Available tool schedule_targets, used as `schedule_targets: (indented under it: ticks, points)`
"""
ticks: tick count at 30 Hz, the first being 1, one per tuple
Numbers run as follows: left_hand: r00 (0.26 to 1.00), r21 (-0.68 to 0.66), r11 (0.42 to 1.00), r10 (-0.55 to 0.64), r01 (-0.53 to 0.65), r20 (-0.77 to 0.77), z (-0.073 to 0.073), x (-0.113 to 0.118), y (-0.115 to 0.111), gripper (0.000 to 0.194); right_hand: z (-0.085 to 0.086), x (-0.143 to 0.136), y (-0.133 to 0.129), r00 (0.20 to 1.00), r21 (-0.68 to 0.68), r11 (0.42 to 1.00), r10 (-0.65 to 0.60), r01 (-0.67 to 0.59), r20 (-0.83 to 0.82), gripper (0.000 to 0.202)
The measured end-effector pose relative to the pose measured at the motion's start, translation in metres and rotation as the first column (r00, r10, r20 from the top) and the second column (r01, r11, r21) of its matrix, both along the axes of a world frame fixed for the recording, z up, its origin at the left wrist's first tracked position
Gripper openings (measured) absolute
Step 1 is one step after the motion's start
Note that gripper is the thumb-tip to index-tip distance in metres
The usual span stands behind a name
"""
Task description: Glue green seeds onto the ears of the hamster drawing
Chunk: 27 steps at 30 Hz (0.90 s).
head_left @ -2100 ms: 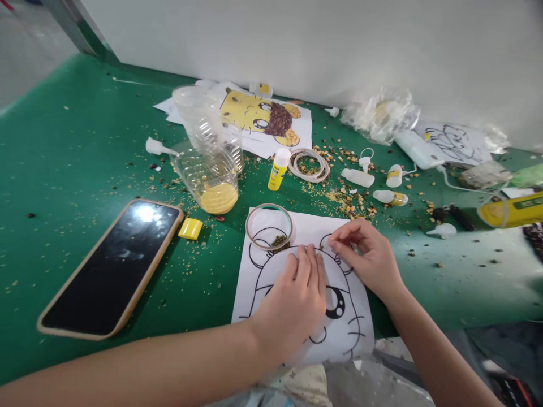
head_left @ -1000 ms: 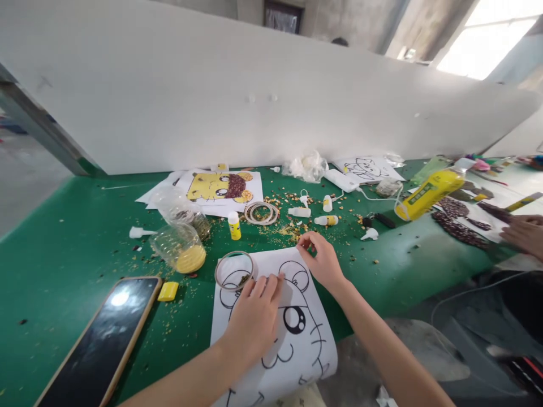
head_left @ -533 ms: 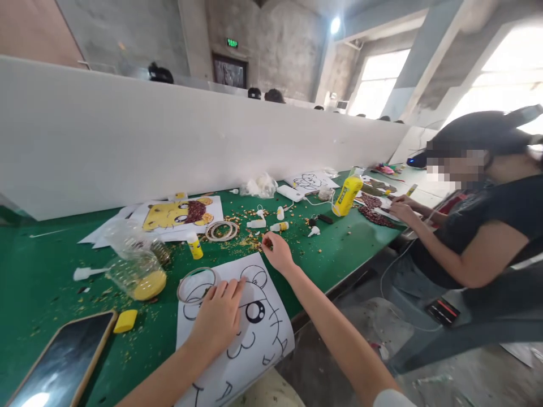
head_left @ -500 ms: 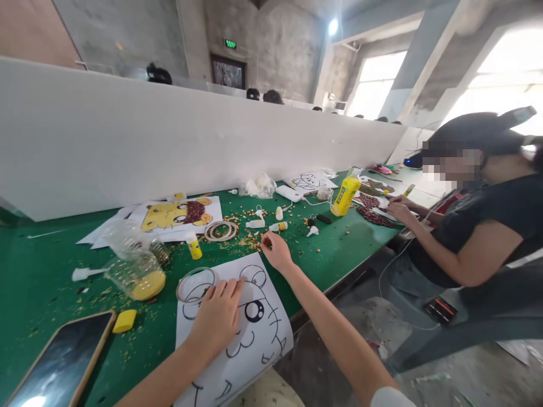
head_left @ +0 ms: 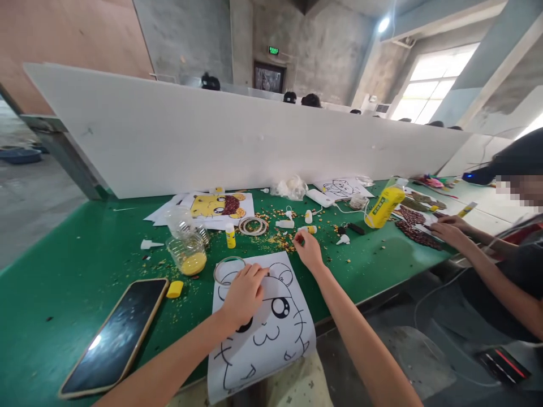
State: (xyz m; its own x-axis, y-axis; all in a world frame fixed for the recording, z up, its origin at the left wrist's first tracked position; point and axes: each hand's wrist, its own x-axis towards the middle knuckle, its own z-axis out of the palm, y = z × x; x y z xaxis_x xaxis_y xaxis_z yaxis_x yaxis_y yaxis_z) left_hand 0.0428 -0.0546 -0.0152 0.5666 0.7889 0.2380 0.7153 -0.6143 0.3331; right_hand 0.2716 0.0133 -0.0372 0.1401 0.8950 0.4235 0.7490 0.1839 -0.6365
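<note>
A sheet of paper (head_left: 275, 353) printed with a cartoon animal's outline lies at the table's front edge, its lower end hanging over. My left hand (head_left: 245, 295) lies palm down on its upper part, fingers stretched out, hiding part of the drawing. Left of those fingers a thin ring (head_left: 218, 277) rests on the paper's top corner. Beyond the sheet, my right hand (head_left: 309, 251) is among scattered yellow and brown grains (head_left: 282, 242), its thumb and fingers pinched. What they hold, if anything, is too small to make out. A small yellow-labelled bottle (head_left: 311, 229) lies just behind this hand.
A phone (head_left: 116, 333), a yellow cap (head_left: 175, 289) and a clear container with yellow grains (head_left: 193, 264) are at left. Behind stand a glue stick (head_left: 230, 236), pale rings (head_left: 253, 226) and a grain-covered picture (head_left: 216, 206). A yellow bottle (head_left: 384, 206) and a co-worker's hands (head_left: 452, 229) are right.
The view has swung left, so everything appears farther right. My right hand stays pinched at the grains, and my left hand stays on the paper.
</note>
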Motion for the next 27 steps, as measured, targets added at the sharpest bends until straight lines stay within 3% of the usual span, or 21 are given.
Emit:
schedule_targets:
  ticks: [9,17,22,27]
  points:
    - [0.951,-0.164,0.986,0.027,0.025,0.308,-0.0011,-0.0019,0.0059,0.046,-0.0005,0.0058,0.0038,0.998,0.013,1.000,-0.004,0.003,0.062,0.003]
    - [0.932,-0.267,0.960,0.020,0.084,0.363,0.0056,0.0047,0.0062,0.051,-0.0005,0.0064,0.0045,0.995,0.004,1.000,-0.020,0.019,0.095,0.004]
    - [0.964,-0.192,0.974,-0.068,0.120,0.258,0.0014,0.0029,0.0060,0.048,-0.0015,0.0069,0.0065,0.994,0.007,1.000,-0.024,0.023,0.106,0.004]
    - [0.955,-0.134,0.976,-0.132,0.172,0.264,-0.0039,-0.0001,0.0037,0.049,-0.0018,0.0096,0.0069,0.994,0.030,0.999,-0.044,0.041,0.104,0.005]
